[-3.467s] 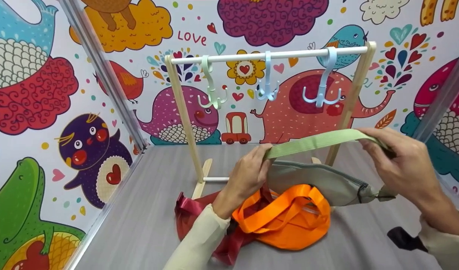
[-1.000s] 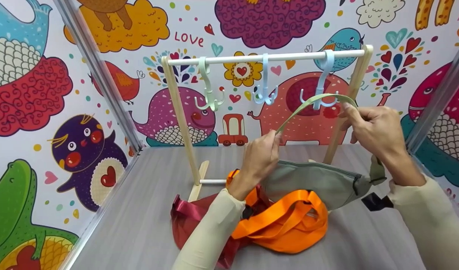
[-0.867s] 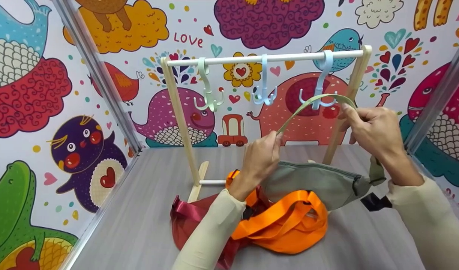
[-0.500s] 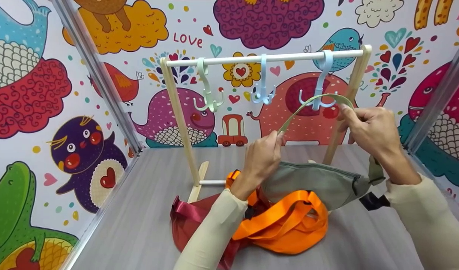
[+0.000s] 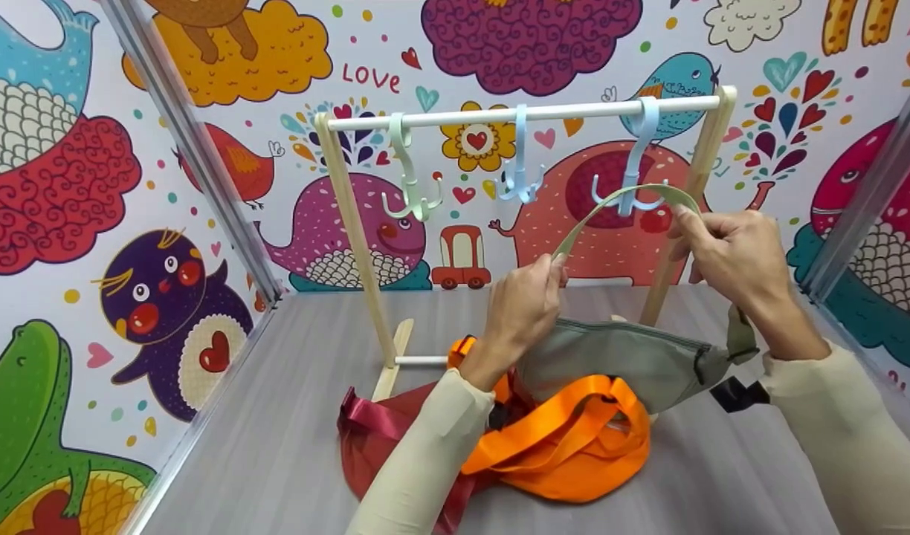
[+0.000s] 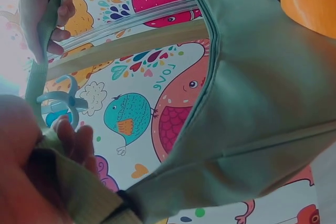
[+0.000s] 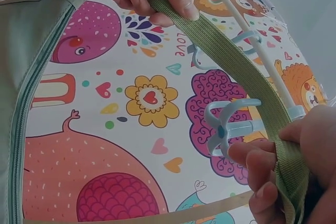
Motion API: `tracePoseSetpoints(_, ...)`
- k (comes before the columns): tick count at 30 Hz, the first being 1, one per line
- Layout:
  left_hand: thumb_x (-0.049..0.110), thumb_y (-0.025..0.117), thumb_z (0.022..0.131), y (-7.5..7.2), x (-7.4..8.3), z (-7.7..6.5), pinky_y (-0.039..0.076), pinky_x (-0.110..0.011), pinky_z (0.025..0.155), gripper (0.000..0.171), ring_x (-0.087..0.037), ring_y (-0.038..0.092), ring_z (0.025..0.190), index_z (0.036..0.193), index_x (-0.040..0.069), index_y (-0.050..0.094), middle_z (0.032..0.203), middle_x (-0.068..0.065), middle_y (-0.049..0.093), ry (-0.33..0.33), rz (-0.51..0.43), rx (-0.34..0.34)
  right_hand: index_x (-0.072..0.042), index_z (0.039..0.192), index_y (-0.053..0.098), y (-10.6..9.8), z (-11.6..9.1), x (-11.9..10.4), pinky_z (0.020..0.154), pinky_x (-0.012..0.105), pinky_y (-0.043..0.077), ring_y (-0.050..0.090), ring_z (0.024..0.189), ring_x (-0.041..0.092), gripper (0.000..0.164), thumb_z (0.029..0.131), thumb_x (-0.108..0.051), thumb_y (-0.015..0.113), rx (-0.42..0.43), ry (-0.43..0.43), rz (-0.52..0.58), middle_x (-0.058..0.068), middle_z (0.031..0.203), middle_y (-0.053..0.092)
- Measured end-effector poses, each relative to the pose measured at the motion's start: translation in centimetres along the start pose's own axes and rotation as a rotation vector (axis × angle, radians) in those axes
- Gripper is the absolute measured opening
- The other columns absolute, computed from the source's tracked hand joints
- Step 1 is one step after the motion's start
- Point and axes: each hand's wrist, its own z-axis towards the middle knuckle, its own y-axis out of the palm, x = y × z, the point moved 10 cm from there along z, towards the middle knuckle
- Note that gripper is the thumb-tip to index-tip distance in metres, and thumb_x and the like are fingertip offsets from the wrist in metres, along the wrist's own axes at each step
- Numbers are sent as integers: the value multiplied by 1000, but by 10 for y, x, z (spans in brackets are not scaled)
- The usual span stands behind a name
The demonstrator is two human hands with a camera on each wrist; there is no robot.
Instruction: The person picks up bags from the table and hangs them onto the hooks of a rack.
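Observation:
My left hand (image 5: 518, 308) and my right hand (image 5: 745, 260) each pinch the light green webbing strap (image 7: 226, 56) of a grey-green waist bag (image 5: 611, 357). Between them the strap bows upward in an arch, overlapping the prongs of the right-hand light blue hook (image 5: 630, 171) in the head view. Below the hands hangs the bag, its zipper edge uppermost. A black buckle (image 5: 737, 395) dangles under my right wrist. In the right wrist view the strap passes close beside a blue pronged hook (image 7: 223, 129).
An orange bag (image 5: 574, 475) and a dark red bag (image 5: 381, 438) lie together on the grey table (image 5: 254, 446). Behind stands a wooden rack with a white rod (image 5: 462, 117), also carrying a green hook (image 5: 410, 171) and a middle blue hook (image 5: 520, 163). Patterned walls enclose the table.
Since the earliest frame both hands have risen, my right one more, and the strap has bent from nearly flat into an arch by the right hook. Over the last second they barely move.

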Motion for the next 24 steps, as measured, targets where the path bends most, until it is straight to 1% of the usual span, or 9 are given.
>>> tracePoseSetpoints(5, 24, 43, 107, 2, -2, 0, 27, -19, 47, 30, -12, 39, 50, 86, 10, 60, 60, 3, 40, -8, -11, -6, -1, 87, 78, 3, 1, 0, 45, 21, 44, 57, 43, 9, 44, 101, -38, 56, 2, -5, -3, 12, 71, 71)
tracePoseSetpoints(12, 25, 42, 107, 6, -5, 0, 28, -18, 46, 31, -12, 39, 51, 90, 8, 62, 61, 3, 41, -27, -26, -28, -2, 89, 78, 8, 0, 4, 43, 22, 43, 57, 45, 10, 42, 100, -36, 57, -8, 11, 9, 14, 74, 71)
tracePoseSetpoints(17, 25, 42, 107, 9, -6, -1, 27, -19, 46, 32, -12, 39, 50, 88, 8, 62, 60, 3, 40, -25, -28, -27, -2, 87, 78, 10, 0, 5, 44, 23, 44, 57, 47, 10, 45, 100, -39, 56, -12, 17, 10, 15, 75, 71)
tracePoseSetpoints(24, 26, 42, 107, 10, -8, 0, 27, -19, 46, 33, -12, 40, 50, 87, 9, 63, 59, 5, 40, -30, 7, -13, -2, 85, 77, 11, -1, 7, 44, 23, 44, 59, 46, 15, 46, 100, -40, 56, -11, 12, 1, 17, 75, 71)
